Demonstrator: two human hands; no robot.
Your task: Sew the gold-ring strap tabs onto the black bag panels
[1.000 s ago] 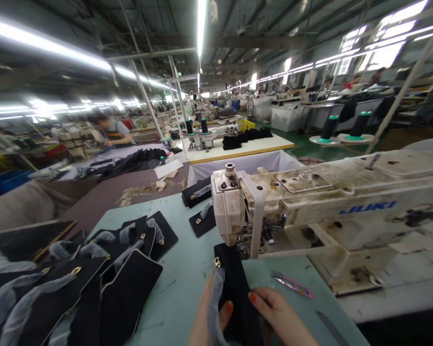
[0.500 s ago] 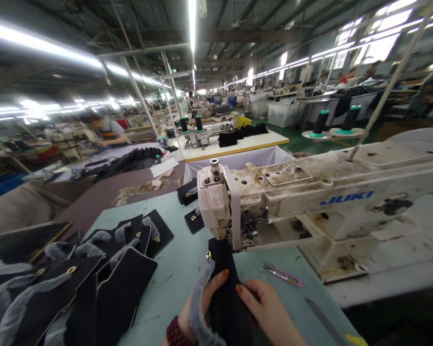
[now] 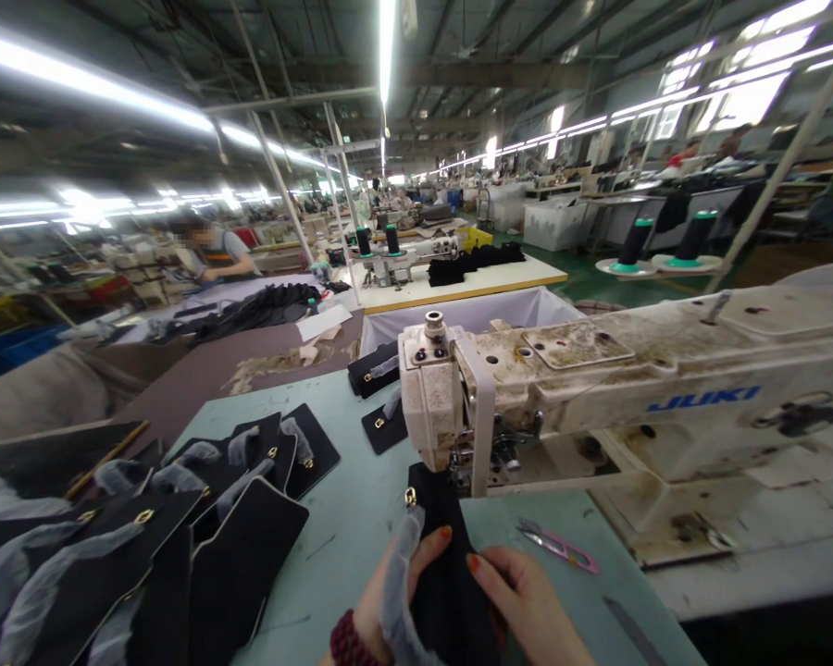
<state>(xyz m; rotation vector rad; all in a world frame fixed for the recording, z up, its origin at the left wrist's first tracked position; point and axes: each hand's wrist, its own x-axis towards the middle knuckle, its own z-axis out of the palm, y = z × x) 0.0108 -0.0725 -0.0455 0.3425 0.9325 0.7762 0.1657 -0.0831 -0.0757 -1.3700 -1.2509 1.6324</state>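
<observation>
A black fabric piece (image 3: 444, 546) with a small gold clasp lies under the head of a white Juki sewing machine (image 3: 597, 388) on the pale green table (image 3: 347, 536). My left hand (image 3: 395, 592) grips the piece's left edge, thumb on top, with a translucent wrap over the fingers. My right hand (image 3: 528, 601) pinches the right side, fingertips pressed on the cloth. Both hands sit at the bottom edge of the view, just in front of the needle area.
A stack of black pieces with gold clasps (image 3: 180, 518) lies to the left. Pink thread snips (image 3: 559, 546) rest right of my hands. Two more black pieces (image 3: 381, 398) sit behind the machine head. A person (image 3: 215, 250) works at a far table.
The view has shifted slightly back and forth. My hands keep holding the black piece under the machine head, having slid a little toward the needle from one second ago.
</observation>
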